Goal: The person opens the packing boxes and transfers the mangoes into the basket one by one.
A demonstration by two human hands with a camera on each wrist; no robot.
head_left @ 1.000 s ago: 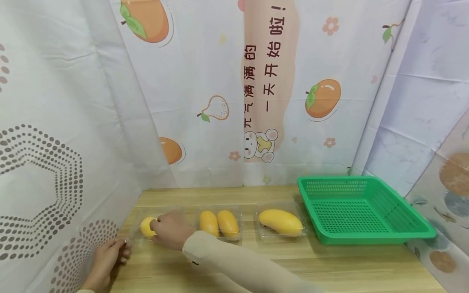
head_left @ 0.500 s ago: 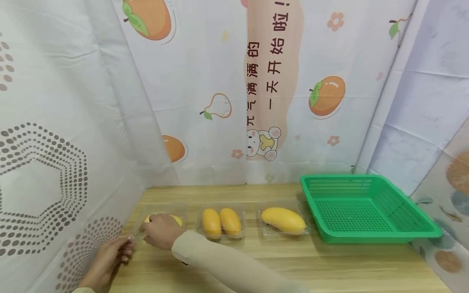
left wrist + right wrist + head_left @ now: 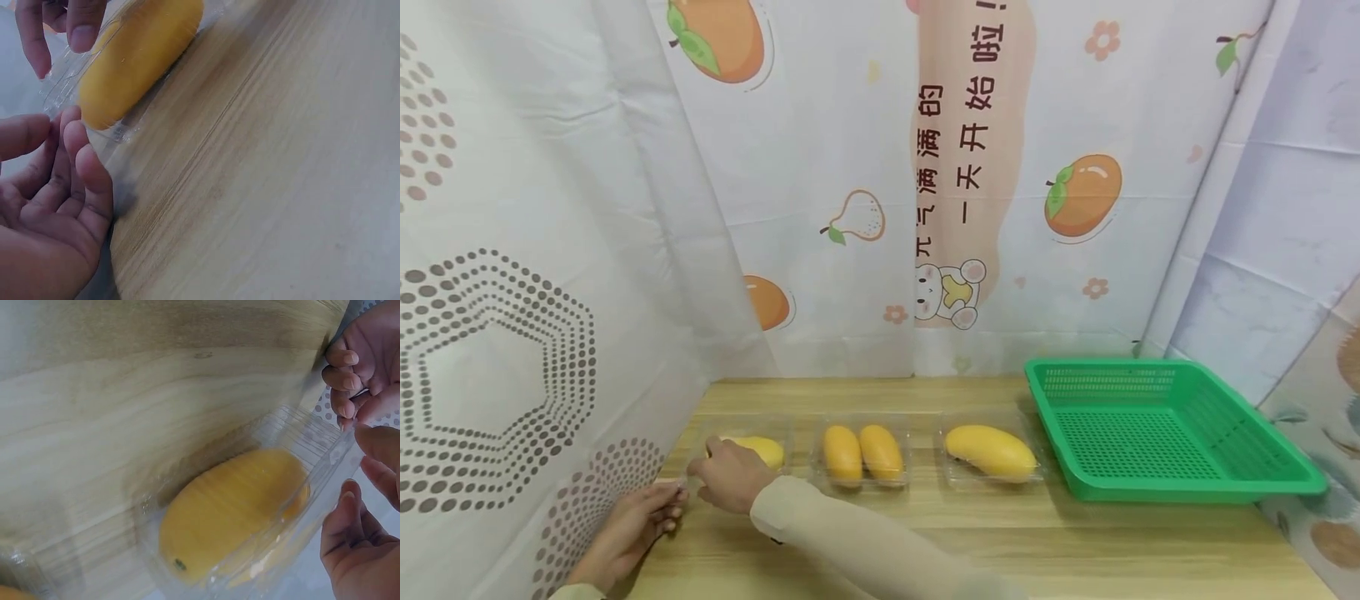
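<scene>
A clear plastic box (image 3: 312, 428) with a yellow mango (image 3: 234, 512) lying inside stands at the left of the table. My left hand (image 3: 634, 529) pinches the near left corner of this box between thumb and fingertips. Over the box's left part is my right hand (image 3: 732, 477), covering some of the mango. Its thumb and fingers (image 3: 81, 37) stand apart beside the upper plastic edge in the left wrist view. Whether a fingertip touches the plastic there I cannot tell.
A second clear box (image 3: 902, 423) holds two orange-yellow mangoes (image 3: 861, 454). Further right, another box (image 3: 951, 479) holds one large mango (image 3: 990, 451). A green basket (image 3: 1187, 493) stands at the right end of the wooden table (image 3: 925, 567). Printed curtains (image 3: 820, 150) enclose it.
My right hand has shifted left across the mango, uncovering its right end. My left hand keeps close to the box's left corner. The head view has turned slightly left.
</scene>
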